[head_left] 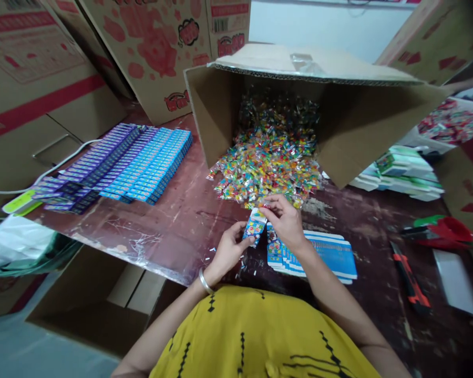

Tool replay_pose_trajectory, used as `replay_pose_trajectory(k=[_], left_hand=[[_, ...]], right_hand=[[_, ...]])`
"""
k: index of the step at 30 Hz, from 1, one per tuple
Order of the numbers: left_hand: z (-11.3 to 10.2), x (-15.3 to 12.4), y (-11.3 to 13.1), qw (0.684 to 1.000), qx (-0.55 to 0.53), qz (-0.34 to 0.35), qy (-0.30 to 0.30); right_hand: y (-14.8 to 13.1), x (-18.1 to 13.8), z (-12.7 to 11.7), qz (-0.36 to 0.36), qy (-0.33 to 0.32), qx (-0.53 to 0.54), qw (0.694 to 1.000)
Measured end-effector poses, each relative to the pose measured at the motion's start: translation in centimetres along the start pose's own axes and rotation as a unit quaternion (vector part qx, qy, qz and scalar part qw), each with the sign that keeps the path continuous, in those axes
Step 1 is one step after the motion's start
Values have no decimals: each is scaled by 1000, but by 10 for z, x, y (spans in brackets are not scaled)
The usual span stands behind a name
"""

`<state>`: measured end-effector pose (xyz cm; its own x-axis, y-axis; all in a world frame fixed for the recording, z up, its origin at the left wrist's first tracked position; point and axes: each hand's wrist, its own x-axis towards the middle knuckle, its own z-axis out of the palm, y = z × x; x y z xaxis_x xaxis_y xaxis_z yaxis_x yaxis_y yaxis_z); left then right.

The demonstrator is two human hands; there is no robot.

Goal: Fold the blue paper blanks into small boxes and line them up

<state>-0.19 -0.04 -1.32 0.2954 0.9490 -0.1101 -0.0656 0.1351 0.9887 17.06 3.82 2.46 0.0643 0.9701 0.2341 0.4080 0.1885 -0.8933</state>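
Observation:
My left hand (229, 248) is closed round a small blue printed box (254, 227), held upright just above the dark table (173, 220). My right hand (286, 220) pinches at the box's open top, fingers pressed together on something too small to make out. Right behind the hands lies a heap of small colourful wrapped candies (268, 163) spilling out of a big cardboard carton (350, 131) lying on its side. Under my right wrist sits a stack of flat blue box blanks (331, 254).
Rows of filled purple and blue boxes (122, 163) lie at the left of the table. An orange utility knife (410, 281) and a red tape dispenser (445, 231) lie at the right. Printed cartons stand behind; an open carton (90, 299) sits on the floor.

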Motion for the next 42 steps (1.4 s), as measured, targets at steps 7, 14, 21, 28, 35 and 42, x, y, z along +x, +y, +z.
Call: replay_pose_trajectory(k=[7, 14, 21, 28, 35, 42], left_hand=[[1, 2, 0, 999, -12, 23, 37], [6, -1, 15, 997, -21, 45, 57], [3, 2, 5, 997, -64, 37, 6], [4, 3, -2, 994, -95, 28, 45], [1, -1, 2, 998, -21, 23, 60], [-4, -2, 13, 999, 30, 42, 15]], right_hand=[[-5, -5, 5, -131, -33, -132, 982], [17, -20, 13, 17, -39, 62, 997], [24, -25, 21, 12, -55, 88, 995], [18, -23, 26, 24, -28, 155, 987], [18, -9, 20, 103, -121, 163, 974], [21, 6, 12, 137, -169, 190, 957]])
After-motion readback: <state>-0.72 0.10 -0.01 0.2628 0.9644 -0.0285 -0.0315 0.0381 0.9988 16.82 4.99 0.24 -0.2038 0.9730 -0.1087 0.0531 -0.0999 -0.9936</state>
